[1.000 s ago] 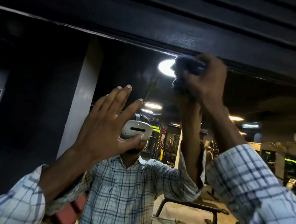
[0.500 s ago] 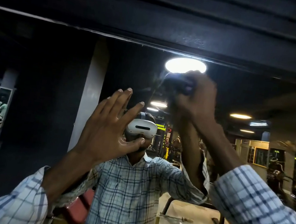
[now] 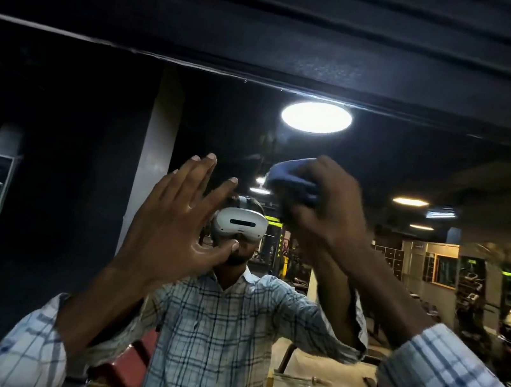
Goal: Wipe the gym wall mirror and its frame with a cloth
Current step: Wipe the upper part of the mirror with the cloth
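At centre-right of the large glass wall mirror | right hand grips crumpled dark blue cloth, now lower, away from black top frame | left hand spread flat against the mirror | downward stroke probably under way, lower part not yet reached.

Single head view, close to mirror, facing it squarely, tilted slightly upward (wearer's reflection centred).

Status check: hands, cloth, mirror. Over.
Left hand open, fingers spread. Right hand grips the blue cloth at the mirror, below the top frame. Nothing seen blocking the wipe.
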The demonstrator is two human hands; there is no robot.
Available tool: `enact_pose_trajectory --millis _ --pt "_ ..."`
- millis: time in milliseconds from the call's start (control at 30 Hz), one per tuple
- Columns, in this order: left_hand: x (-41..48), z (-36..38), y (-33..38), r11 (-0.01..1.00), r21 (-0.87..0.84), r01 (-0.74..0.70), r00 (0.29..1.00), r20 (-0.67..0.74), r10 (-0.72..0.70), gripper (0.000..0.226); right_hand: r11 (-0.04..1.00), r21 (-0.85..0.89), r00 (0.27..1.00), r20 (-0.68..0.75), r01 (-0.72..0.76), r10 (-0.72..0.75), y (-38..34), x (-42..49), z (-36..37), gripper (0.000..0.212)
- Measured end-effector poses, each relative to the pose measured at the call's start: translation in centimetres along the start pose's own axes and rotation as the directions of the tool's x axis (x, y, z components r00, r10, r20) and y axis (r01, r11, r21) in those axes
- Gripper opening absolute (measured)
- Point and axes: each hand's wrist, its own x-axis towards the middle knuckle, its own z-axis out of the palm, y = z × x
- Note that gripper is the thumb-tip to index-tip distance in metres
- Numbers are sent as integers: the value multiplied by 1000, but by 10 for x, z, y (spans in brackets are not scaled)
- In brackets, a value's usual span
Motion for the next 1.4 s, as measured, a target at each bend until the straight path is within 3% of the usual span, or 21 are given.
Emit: enact_pose_trajectory --millis 133,167,233,267,333,467,567,667,733,767,833,867,933,967,1033,1100,1167,1233,1300,1333,1400 --pt "-1 -1 -4 1000 18 5 1000 12 -5 98 976 27 930 -300 -214 212 31 2 -16 25" --pt "-1 -1 -5 1000 19 6 1000 16 -6 98 985 24 947 -273 -170 170 24 -7 -8 24" --pt "-1 -2 -8 1000 14 8 1000 22 -9 96 997 70 1000 -13 18 -17 8 -32 11 28" --pt "-1 -3 -9 1000 15 7 1000 22 -7 96 992 98 989 121 79 -90 5 -43 14 29" --pt "-2 -5 -13 1000 27 9 1000 20 -9 95 990 90 977 174 105 -119 14 -44 7 28" --pt "-5 -9 -18 999 36 40 999 30 -41 93 995 77 980 -185 -56 69 13 7 -15 13" --pt "-9 -16 -29 996 43 78 996 38 -80 91 982 101 946 -271 -157 179 -9 25 6 19" --pt "-15 -23 -46 995 64 74 995 55 -78 92 998 60 999 42 23 -26 -33 -10 44 30" --pt "-18 -27 -57 997 63 53 996 63 -57 91 988 31 970 187 152 -155 -40 -20 49 31" --pt "-19 -30 -63 997 62 47 996 69 -52 91 992 45 982 142 122 -127 -39 -12 44 30" --pt "-21 -35 -75 997 68 42 996 71 -46 90 996 80 992 -112 -45 54 -40 19 31 24" --pt "-22 -37 -81 997 71 36 997 72 -41 90 987 98 962 -231 -129 149 -39 33 27 21" --pt "-24 -41 -93 997 68 33 996 78 -38 89 966 129 915 -313 -226 256 -45 43 36 20" --pt "-25 -43 -99 997 66 34 996 81 -40 89 974 117 936 -273 -194 220 -53 37 48 19" --pt "-28 -47 -111 997 67 33 996 85 -38 89 997 77 1000 -25 -10 12 -70 16 74 26" --pt "-30 -50 -120 997 69 19 996 85 -24 88 989 50 978 150 140 -146 -70 6 74 28" --pt "-31 -52 -126 998 69 4 996 84 -10 88 991 43 990 39 130 -132 -61 26 54 23" --pt "-31 -51 -129 998 62 2 997 82 -7 87 999 45 978 -207 -16 25 -56 47 34 17" --pt "-32 -49 -129 999 42 7 998 68 -10 87 988 101 934 -326 -120 147 -61 51 40 15" --pt "-32 -48 -130 999 36 8 998 60 -10 88 991 113 946 -305 -75 106 -70 46 51 15" --pt "-32 -44 -131 1000 31 0 999 46 -1 88 989 85 990 -87 118 -111 -78 29 72 16"
